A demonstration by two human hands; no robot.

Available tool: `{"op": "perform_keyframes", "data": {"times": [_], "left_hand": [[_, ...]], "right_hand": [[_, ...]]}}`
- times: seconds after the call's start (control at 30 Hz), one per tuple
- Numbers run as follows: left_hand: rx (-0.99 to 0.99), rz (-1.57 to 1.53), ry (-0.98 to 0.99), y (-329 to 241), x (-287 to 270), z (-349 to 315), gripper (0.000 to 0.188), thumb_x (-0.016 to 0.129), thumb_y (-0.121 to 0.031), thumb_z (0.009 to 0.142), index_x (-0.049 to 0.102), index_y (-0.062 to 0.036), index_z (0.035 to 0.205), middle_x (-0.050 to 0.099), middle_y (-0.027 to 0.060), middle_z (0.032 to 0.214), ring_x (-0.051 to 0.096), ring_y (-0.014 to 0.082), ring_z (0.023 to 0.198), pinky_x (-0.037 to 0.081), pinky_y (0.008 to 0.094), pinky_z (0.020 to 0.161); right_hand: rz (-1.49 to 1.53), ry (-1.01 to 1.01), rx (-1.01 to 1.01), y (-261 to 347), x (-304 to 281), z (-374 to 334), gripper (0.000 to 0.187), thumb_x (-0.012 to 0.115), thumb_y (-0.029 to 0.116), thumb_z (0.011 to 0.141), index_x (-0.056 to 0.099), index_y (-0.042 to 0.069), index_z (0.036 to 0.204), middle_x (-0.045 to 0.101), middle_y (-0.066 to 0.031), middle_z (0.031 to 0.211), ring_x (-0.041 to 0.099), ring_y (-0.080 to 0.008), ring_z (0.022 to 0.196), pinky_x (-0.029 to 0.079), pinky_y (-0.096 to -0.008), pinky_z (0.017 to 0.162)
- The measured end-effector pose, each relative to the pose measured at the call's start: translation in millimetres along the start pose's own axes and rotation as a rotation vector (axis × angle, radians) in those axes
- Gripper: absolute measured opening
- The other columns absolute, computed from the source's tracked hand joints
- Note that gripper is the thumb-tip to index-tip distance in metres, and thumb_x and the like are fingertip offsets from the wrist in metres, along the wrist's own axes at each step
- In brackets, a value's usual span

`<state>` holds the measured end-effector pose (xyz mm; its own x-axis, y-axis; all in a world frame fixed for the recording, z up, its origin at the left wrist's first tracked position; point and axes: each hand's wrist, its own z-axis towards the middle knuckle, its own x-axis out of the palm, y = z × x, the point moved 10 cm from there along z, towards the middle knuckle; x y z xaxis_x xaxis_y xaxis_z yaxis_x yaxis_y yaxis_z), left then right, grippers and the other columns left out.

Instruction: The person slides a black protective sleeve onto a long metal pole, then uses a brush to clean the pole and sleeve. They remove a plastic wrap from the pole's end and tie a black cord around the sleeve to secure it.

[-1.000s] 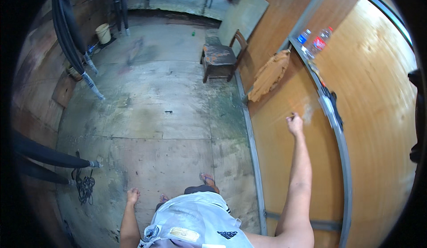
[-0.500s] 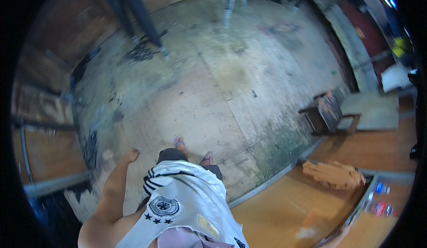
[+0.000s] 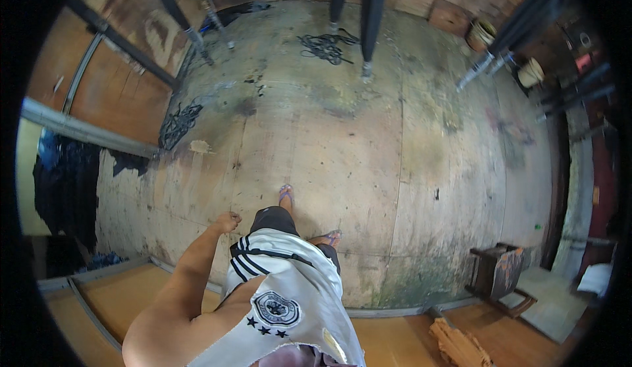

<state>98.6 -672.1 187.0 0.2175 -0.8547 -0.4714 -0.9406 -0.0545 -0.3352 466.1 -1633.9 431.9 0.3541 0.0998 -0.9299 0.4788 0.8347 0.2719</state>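
Observation:
My left arm hangs out beside my body, and my left hand (image 3: 228, 221) is above the wooden floor (image 3: 316, 143). Its fingers look loosely curled in, and nothing shows in them. It touches nothing; my dark shorts (image 3: 273, 220) are nearest to it. Below it my feet in sandals (image 3: 286, 194) stand apart on the boards. I wear a white sleeveless shirt (image 3: 289, 275) with black stripes. My right hand is out of view.
Behind me runs a low wooden partition (image 3: 388, 337) with a torn orange-brown piece (image 3: 457, 344). A small wooden stool (image 3: 497, 271) stands at the right. Dark posts (image 3: 372, 25), tangled black cord (image 3: 326, 48), another black bundle (image 3: 179, 125) and buckets (image 3: 480, 34) lie farther off.
My view has swung left, so the posts and stool sit farther right. My feet have stepped. The bit of my right arm at the lower right has left the picture.

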Motion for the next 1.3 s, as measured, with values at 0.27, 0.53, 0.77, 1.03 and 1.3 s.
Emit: {"op": "perform_keyframes", "data": {"times": [0.27, 0.53, 0.77, 1.03, 1.3], "left_hand": [[0.05, -0.217, -0.064, 74, -46, 28, 0.041, 0.065, -0.033, 0.094, 0.07, 0.0025, 0.112, 0.072, 0.0135, 0.084, 0.067, 0.0223, 0.071, 0.054, 0.0375, 0.068], [0.37, -0.469, -0.149, 33, -219, 47, 0.044, 0.059, -0.035, 0.102, 0.066, 0.0024, 0.124, 0.074, 0.0133, 0.11, 0.068, 0.0211, 0.1, 0.054, 0.0367, 0.089], [0.728, -0.953, -0.295, -162, -430, 8, 0.057, 0.051, -0.05, 0.104, 0.072, 0.003, 0.106, 0.074, 0.0171, 0.097, 0.07, 0.0203, 0.092, 0.053, 0.0374, 0.08], [0.609, -0.487, -0.583, -233, -595, 45, 0.053, 0.052, -0.046, 0.103, 0.073, 0.0024, 0.093, 0.074, 0.0189, 0.082, 0.073, 0.0317, 0.082, 0.053, 0.0457, 0.075], [0.775, -0.361, -0.687, -298, -757, 123, 0.083, 0.051, -0.054, 0.101, 0.033, 0.0099, 0.151, 0.044, 0.0353, 0.147, 0.044, 0.0445, 0.14, 0.035, 0.0445, 0.117]], "right_hand": [[0.346, 0.709, -0.116, 259, 237, -209, 0.015, 0.052, 0.01, 0.096, 0.065, 0.001, 0.094, 0.059, -0.001, 0.078, 0.055, -0.0134, 0.063, 0.043, -0.0301, 0.052], [0.775, 1.542, -0.57, 775, 203, -647, 0.034, 0.051, 0.019, 0.104, 0.051, 0.002, 0.134, 0.062, -0.0036, 0.079, 0.051, -0.0084, 0.057, 0.044, -0.025, 0.051], [0.888, 1.966, -0.851, 987, 16, -833, 0.047, 0.068, 0.014, 0.097, 0.047, 0.004, 0.138, 0.058, 0.0013, 0.073, 0.049, -0.0066, 0.055, 0.039, -0.0233, 0.049], [0.951, 1.11, -1.607, 1147, 10, -887, 0.036, 0.049, 0.024, 0.104, 0.058, -0.002, 0.126, 0.068, -0.0172, 0.086, 0.067, -0.0288, 0.071, 0.052, -0.044, 0.069], [1.042, 0.95, -1.497, 1406, -2, -850, 0.033, 0.051, 0.028, 0.106, 0.058, 0.0, 0.123, 0.062, -0.0096, 0.072, 0.062, -0.0191, 0.066, 0.051, -0.0357, 0.062]]}}
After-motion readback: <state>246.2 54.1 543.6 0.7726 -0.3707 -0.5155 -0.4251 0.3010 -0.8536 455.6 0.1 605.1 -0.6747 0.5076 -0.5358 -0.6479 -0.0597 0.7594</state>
